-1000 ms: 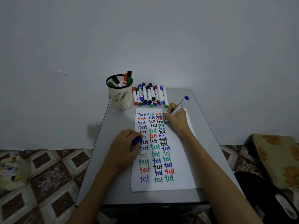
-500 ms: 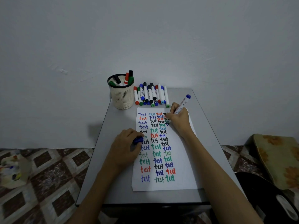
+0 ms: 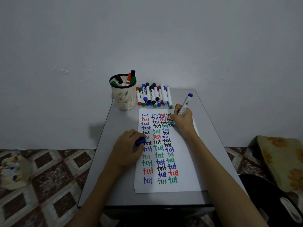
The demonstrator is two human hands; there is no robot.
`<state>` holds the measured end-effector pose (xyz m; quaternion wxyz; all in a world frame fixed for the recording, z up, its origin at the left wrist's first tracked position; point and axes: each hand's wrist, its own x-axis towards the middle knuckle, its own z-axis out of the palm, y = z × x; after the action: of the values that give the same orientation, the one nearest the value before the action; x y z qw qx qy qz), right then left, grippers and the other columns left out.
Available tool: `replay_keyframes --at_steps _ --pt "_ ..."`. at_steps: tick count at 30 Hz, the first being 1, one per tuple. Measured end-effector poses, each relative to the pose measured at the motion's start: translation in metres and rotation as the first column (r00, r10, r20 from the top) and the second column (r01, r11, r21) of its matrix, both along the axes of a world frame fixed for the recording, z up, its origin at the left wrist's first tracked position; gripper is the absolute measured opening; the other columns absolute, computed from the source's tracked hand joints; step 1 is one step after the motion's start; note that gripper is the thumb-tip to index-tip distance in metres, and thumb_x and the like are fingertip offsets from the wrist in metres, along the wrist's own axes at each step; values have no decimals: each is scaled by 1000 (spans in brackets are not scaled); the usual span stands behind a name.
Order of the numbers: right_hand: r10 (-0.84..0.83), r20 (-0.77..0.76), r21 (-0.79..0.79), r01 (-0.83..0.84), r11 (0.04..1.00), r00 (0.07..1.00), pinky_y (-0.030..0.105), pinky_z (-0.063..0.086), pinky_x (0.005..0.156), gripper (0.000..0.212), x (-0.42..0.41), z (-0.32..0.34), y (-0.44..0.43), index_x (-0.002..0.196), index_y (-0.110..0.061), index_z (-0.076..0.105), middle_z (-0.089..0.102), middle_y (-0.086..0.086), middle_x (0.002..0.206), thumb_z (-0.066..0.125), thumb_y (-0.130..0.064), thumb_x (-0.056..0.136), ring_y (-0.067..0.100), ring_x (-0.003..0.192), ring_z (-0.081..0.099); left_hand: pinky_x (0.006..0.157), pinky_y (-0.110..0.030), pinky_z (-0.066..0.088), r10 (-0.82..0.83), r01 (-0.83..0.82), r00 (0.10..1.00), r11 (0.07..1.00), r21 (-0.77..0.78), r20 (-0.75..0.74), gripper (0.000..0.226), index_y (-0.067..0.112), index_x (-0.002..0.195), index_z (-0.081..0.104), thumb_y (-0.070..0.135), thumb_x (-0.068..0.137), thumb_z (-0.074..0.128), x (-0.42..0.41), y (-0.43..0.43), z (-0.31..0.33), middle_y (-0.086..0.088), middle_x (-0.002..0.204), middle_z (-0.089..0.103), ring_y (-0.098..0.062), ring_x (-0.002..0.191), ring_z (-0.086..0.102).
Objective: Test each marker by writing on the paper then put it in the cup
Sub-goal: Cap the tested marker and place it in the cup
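You're working in dim, flat, bluish-grey light, with no glare on the tabletop [image 3: 121,122] or the paper [image 3: 186,163]. A soft shadow lies on the wall [image 3: 147,38] just past the tabletop's left edge, so the light comes from your right. Your left hand [image 3: 126,151] darkens the paper slightly beneath the blue cap [image 3: 140,141] in its grip. The centre is sharp: the written words read clearly, and the marker [image 3: 185,103] in your right hand [image 3: 182,122] is crisp. Toward the lower corners the floor [image 3: 49,177] tiles smear and stretch, and the tabletop's side edges splay outward.
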<state>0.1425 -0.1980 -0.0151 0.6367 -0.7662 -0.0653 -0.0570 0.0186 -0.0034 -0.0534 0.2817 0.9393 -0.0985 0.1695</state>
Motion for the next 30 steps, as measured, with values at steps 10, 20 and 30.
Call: replay_keyframes --at_steps 10,20,30 --pt "-63 -20 7 64 998 998 15 48 50 38 1 0 0 67 -14 38 44 2 68 57 15 82 6 58 54 79 -25 45 0 0 1000 1000 -21 11 31 16 107 59 33 81 51 -2 -1 2 2 102 58 -9 90 50" --pt "-36 -41 26 37 999 999 11 46 48 36 0 1 1 69 -15 40 46 3 70 56 13 85 7 58 56 79 -23 45 -2 3 1000 1000 -28 18 29 17 107 60 30 82 54 -1 -1 1 3 102 58 -8 91 51" --pt "-172 -8 360 163 919 985 20 46 52 25 -2 5 -11 78 -13 54 58 6 72 79 -13 77 9 53 51 83 -23 46 -20 24 998 998 -63 60 45 14 117 56 43 87 39 -5 -1 7 0 110 58 -9 96 54"
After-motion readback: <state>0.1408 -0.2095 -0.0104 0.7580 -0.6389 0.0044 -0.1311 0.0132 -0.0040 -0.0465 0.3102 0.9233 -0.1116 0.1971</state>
